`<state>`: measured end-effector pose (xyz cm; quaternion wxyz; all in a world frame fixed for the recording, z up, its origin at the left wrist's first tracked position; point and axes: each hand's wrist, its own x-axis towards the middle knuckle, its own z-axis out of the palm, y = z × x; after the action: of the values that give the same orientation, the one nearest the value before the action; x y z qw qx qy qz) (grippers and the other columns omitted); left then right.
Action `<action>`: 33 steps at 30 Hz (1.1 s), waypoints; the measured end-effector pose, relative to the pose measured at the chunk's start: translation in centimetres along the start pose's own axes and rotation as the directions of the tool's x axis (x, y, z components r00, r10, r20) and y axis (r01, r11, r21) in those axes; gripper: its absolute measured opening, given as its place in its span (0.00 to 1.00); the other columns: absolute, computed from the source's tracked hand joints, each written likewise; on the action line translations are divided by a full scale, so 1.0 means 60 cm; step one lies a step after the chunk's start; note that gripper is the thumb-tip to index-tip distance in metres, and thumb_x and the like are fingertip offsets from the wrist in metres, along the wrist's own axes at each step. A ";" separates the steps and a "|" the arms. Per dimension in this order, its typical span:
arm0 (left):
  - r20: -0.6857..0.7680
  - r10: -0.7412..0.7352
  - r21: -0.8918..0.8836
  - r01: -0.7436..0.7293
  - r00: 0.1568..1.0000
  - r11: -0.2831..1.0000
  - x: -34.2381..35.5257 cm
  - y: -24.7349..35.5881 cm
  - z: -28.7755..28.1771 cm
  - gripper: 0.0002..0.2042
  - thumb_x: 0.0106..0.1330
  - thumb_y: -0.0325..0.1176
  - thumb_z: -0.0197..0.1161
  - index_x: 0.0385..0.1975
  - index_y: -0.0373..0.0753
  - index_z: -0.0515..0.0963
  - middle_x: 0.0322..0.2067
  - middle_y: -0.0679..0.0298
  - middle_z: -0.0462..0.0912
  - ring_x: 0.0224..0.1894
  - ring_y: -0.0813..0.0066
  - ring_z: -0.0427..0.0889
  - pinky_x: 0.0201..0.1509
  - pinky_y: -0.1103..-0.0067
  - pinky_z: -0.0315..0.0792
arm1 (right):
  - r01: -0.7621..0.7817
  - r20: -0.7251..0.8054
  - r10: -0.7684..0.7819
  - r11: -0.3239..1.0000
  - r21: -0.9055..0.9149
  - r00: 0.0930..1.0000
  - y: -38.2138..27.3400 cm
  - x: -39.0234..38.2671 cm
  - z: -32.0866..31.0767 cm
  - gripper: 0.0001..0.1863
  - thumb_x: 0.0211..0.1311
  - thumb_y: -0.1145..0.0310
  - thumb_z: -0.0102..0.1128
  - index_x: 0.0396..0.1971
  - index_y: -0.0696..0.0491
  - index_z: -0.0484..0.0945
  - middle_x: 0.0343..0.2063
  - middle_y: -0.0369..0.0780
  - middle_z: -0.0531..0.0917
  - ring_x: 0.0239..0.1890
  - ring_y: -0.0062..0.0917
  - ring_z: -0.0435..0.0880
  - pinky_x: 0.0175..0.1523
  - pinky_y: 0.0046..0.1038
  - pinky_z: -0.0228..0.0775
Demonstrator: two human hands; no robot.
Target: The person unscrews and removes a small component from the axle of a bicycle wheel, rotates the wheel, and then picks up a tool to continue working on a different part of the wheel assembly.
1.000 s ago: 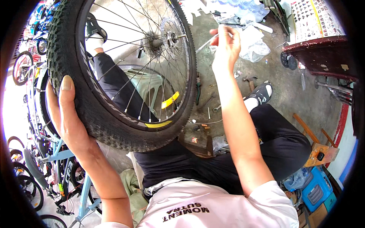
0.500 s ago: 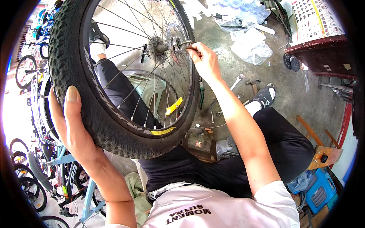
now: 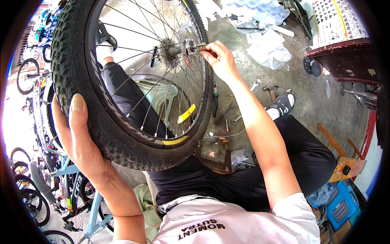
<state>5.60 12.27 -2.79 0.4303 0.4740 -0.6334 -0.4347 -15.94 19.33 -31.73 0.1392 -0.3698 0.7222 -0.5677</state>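
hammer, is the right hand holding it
No, the hammer lies on the floor beside the sandal, while the right hand is at the axle of the wheel.

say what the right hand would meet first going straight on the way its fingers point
The right hand would likely meet the metal axle end first; the fingertips seem right at it, though depth leaves contact unclear. Beyond it lies the brake disc.

Right of our bare right hand [image 3: 221,61] we have open air; leftward, the round, black-tyred, wire-spoked bicycle wheel [image 3: 174,50] blocks us.
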 end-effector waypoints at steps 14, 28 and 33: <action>-0.026 -0.020 0.012 0.020 0.999 1.000 -0.009 0.001 0.003 0.35 0.66 0.35 0.66 0.69 0.24 0.62 0.52 0.48 0.81 0.46 0.67 0.84 0.51 0.77 0.79 | -0.025 0.074 0.018 0.995 0.098 0.997 0.023 0.002 -0.009 0.07 0.62 0.70 0.71 0.39 0.52 0.85 0.33 0.36 0.83 0.37 0.25 0.84 0.43 0.27 0.73; 0.081 0.132 0.150 -0.143 0.988 0.978 -0.004 -0.004 -0.013 0.31 0.67 0.37 0.66 0.65 0.25 0.66 0.52 0.54 0.78 0.51 0.71 0.77 0.60 0.79 0.69 | -0.102 0.084 0.104 0.995 -0.022 0.991 0.021 -0.010 -0.021 0.10 0.66 0.64 0.67 0.37 0.57 0.83 0.31 0.40 0.83 0.33 0.26 0.82 0.42 0.28 0.74; 0.078 0.100 0.144 -0.111 0.992 0.983 -0.013 -0.010 -0.029 0.34 0.65 0.35 0.68 0.67 0.25 0.62 0.55 0.54 0.74 0.50 0.71 0.77 0.59 0.77 0.71 | -0.098 0.094 0.097 0.995 0.014 0.991 0.029 -0.016 -0.013 0.09 0.66 0.68 0.65 0.36 0.59 0.81 0.32 0.42 0.81 0.35 0.31 0.83 0.44 0.30 0.75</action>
<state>7.52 12.69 -3.06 0.3938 0.4547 -0.7030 -0.3795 -16.42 20.69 -33.30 0.2038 -0.3590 0.7269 -0.5488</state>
